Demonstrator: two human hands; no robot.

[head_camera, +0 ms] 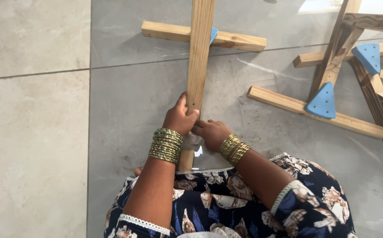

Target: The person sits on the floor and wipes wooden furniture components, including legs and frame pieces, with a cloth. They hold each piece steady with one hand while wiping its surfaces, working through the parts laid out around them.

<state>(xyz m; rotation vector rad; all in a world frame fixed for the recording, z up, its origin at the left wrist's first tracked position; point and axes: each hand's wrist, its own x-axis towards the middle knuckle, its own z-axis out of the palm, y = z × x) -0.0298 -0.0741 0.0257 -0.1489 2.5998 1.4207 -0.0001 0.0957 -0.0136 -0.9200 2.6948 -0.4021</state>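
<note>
The single view comes from a camera on the person's head, looking almost straight down over the lap at the grey tiled floor [37, 132], so the forearms enter from the bottom edge and the floor fills the whole picture with no wall or horizon in it. It sits close: the left hand [179, 119] and right hand [212, 132] lie just below the middle, and the long wooden slat [199, 53] runs from them up and out of the top edge. To the right the view takes in only part of a wooden frame with blue corner pieces [323, 102], cut off by the right edge.
</note>
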